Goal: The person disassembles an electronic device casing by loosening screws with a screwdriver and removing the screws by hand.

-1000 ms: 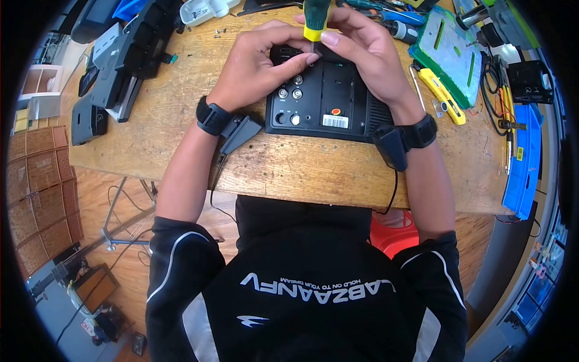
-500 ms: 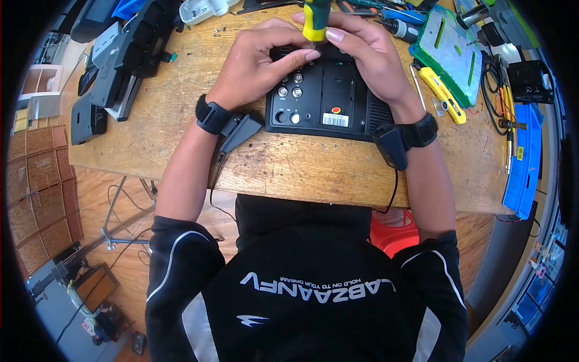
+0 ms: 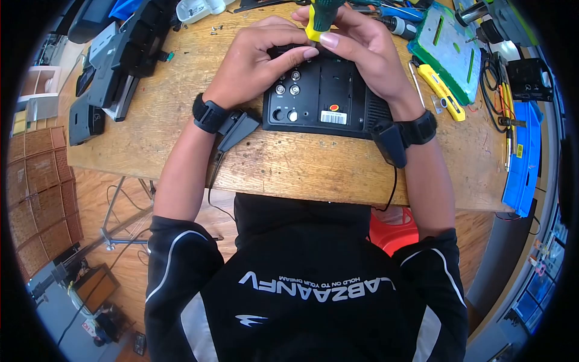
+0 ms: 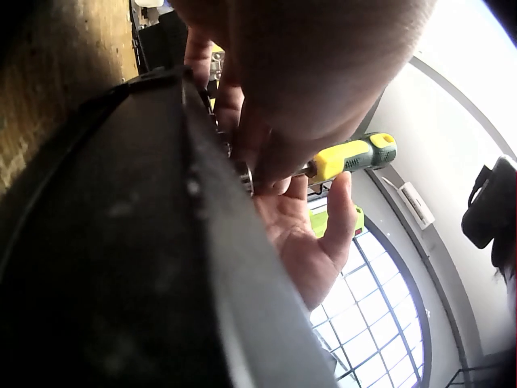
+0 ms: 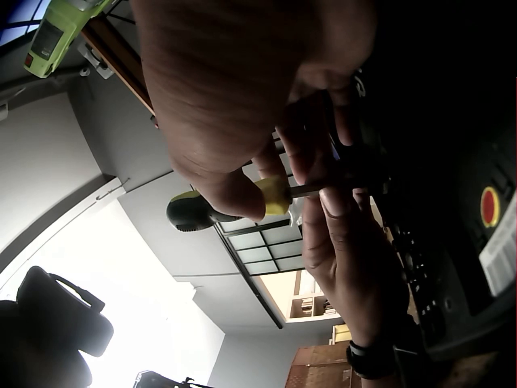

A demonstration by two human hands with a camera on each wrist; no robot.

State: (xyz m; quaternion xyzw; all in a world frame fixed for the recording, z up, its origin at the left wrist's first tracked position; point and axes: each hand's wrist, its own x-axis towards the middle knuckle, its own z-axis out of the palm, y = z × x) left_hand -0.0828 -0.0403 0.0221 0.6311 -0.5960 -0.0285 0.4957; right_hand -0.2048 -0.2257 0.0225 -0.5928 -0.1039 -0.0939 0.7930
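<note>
A black device [image 3: 335, 90] with round metal connectors and a barcode label lies on the wooden table. The right hand [image 3: 375, 57] holds a green and yellow screwdriver [image 3: 325, 17] by its yellow collar, shaft pointing down at the device's far part. Beside the shaft the left hand [image 3: 256, 63] pinches with thumb and forefinger close to the tip; what lies between them is too small to tell. In the right wrist view the screwdriver [image 5: 276, 196] reaches toward the left hand's fingertips [image 5: 333, 202]. The left wrist view shows its handle [image 4: 351, 158] beyond the left hand.
Black device parts [image 3: 129, 54] lie at the left, small screws [image 3: 216, 29] near a white tray [image 3: 199, 9]. At the right are a yellow utility knife [image 3: 441, 92], a green-edged mat [image 3: 449, 51], cables and a blue bin [image 3: 523, 160].
The screwdriver's handle has tilted a little to the right, and the right thumb has shifted on its yellow collar. The left hand keeps its pinch. The whole head view has shifted slightly.
</note>
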